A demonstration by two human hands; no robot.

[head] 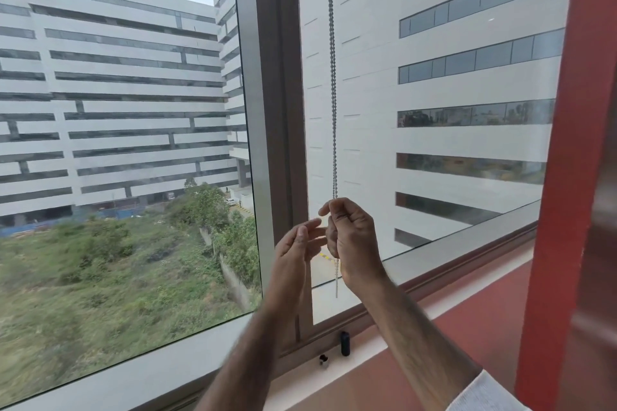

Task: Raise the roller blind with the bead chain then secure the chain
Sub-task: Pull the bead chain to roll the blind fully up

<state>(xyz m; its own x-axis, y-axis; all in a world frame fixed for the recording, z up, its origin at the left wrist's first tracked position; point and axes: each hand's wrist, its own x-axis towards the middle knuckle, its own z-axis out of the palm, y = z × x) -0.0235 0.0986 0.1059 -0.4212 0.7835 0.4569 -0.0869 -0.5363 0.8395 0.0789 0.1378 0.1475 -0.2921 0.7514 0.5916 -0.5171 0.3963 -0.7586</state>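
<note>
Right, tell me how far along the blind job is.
Raising looks done: no blind fabric shows over the window glass. In hand: the right hand grips the bead chain, which hangs taut from above, with the left hand open beside it. Left: securing the chain; its lower end hangs loose below the hands.

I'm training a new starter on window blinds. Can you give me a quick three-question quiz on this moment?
1. True or false: the right hand grips the bead chain.
2. The left hand is: A) pulling the chain B) open beside it C) on the sill.
3. What stands on the window sill below the hands?

Key: 1 true. 2 B. 3 A small black cylinder, with a smaller dark object to its left.
</note>
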